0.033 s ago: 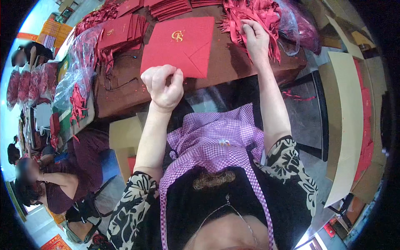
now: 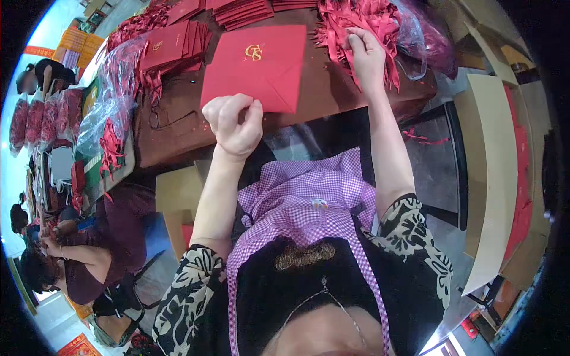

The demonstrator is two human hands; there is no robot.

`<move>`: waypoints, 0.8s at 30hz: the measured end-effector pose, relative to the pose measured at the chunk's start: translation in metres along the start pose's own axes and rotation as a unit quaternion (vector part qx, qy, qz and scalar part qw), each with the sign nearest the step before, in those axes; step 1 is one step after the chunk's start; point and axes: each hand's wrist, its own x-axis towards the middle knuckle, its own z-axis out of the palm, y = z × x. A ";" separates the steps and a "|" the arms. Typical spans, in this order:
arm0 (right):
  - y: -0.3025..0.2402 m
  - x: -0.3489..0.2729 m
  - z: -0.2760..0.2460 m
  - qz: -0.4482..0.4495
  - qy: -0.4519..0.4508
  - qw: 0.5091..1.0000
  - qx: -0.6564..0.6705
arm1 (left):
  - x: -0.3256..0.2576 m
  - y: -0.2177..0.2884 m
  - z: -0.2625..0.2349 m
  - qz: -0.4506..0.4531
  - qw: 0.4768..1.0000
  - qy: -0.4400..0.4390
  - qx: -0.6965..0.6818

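Pinching a red bag (image 2: 255, 70) in the curled left hand (image 2: 233, 126)
Bag lies at its one o'clock; half-closed right hand (image 2: 366, 59), grip unclear, has ribbons (image 2: 380, 26) at twelve.

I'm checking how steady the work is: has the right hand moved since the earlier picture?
No, not noticeably: the right hand is at the red ribbons, in practically the same place against the brown table.

Bright left rim, black corners
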 end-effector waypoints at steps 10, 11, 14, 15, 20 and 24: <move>-0.048 -0.006 0.003 0.005 -0.028 0.998 0.054 | -0.005 0.010 0.006 0.034 0.999 -0.006 -0.006; -0.056 -0.013 0.006 0.055 -0.083 0.994 0.049 | -0.005 0.011 0.008 0.034 0.999 -0.004 -0.007; -0.080 -0.030 0.019 0.149 -0.164 0.966 0.129 | -0.008 0.017 0.013 0.036 0.999 -0.022 0.005; -0.084 -0.034 0.022 0.145 -0.173 0.968 0.112 | -0.009 0.021 0.016 0.036 0.999 -0.022 0.002; -0.061 -0.032 0.032 0.127 -0.196 0.962 0.140 | -0.006 0.037 0.019 -0.024 0.986 -0.163 -0.027; -0.050 -0.023 0.025 0.029 -0.218 0.974 0.055 | 0.005 0.026 0.018 -0.108 0.970 -0.205 -0.078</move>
